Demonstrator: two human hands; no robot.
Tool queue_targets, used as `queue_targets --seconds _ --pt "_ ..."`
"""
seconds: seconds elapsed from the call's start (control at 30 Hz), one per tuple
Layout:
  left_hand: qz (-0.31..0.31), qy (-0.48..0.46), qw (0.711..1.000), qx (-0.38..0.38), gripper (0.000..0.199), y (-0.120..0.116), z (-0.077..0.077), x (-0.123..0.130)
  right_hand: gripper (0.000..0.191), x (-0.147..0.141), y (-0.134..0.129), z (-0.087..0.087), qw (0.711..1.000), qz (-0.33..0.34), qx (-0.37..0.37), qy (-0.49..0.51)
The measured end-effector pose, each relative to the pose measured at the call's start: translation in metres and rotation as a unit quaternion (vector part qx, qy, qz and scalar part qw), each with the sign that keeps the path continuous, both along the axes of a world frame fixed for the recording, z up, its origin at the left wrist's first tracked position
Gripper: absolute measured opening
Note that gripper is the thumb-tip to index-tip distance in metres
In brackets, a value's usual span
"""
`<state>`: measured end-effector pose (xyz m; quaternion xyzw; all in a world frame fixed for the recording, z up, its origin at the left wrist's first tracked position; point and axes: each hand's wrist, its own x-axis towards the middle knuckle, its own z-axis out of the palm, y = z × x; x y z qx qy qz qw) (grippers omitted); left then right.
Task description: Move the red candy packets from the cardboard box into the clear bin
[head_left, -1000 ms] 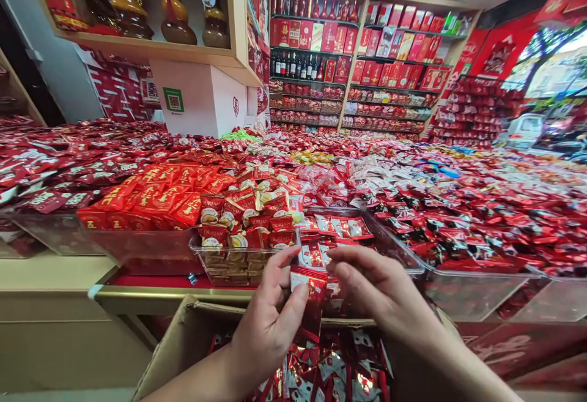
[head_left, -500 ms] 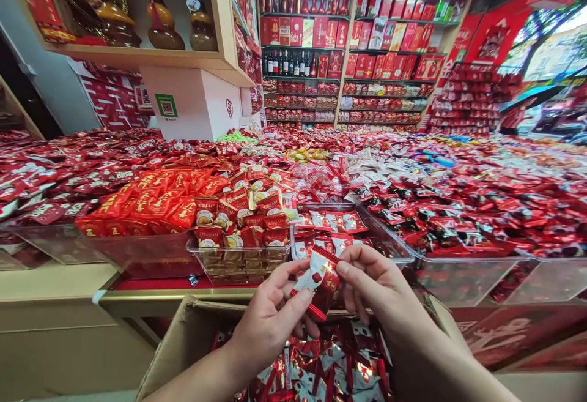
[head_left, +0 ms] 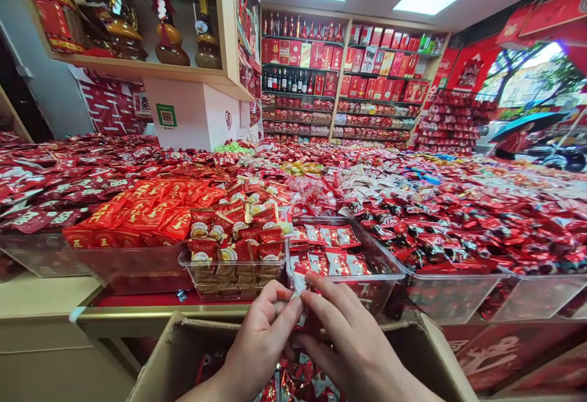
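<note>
My left hand (head_left: 266, 335) pinches a red and white wrapped sweet (head_left: 299, 282) between thumb and fingers. Over the sweet's right side lies my right hand (head_left: 353, 335), its fingers bent around it and covering most of the wrapper. Both hands are above an open cardboard box (head_left: 160, 353) that holds many red and white wrapped sweets (head_left: 316, 383). Just beyond the hands, a clear plastic bin (head_left: 389, 276) contains rows of similar packets (head_left: 337, 261).
Left of that bin, another clear bin (head_left: 238, 264) holds durian packets, beside bright red packets (head_left: 151, 212). Heaped sweets (head_left: 440, 230) fill bins at the right. Shelves (head_left: 343, 78) with bottles and boxes stand behind. A person under an umbrella (head_left: 527, 125) is outside.
The sweet has turned and is now mostly hidden. My right hand has moved over it, back upward, and both hands are slightly lower and closer together. The camera view has tilted up.
</note>
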<state>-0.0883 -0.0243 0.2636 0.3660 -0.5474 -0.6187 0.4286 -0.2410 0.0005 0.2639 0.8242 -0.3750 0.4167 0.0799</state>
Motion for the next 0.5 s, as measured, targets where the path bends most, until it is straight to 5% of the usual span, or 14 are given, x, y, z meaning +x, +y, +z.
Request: queue_targets --seconds 0.2,0.33,0.4,0.5 --pt "-0.076 0.054 0.995 -0.024 0.03 0.003 0.001 0.004 0.035 -0.017 -0.018 0.023 0.997 0.003 -0.073 0.003" --pt "-0.138 -0.087 0.984 -0.077 0.016 0.007 0.002 0.003 0.022 -0.039 -0.057 0.053 0.996 -0.057 0.031 -0.063" --pt "-0.221 -0.219 0.937 -0.159 0.014 0.009 0.0 0.006 0.019 -0.047 -0.076 0.06 0.986 -0.067 0.141 -0.057" --pt "-0.333 -0.356 0.816 -0.312 0.021 0.008 -0.014 0.013 0.018 -0.051 -0.093 0.056 0.956 -0.026 0.292 -0.013"
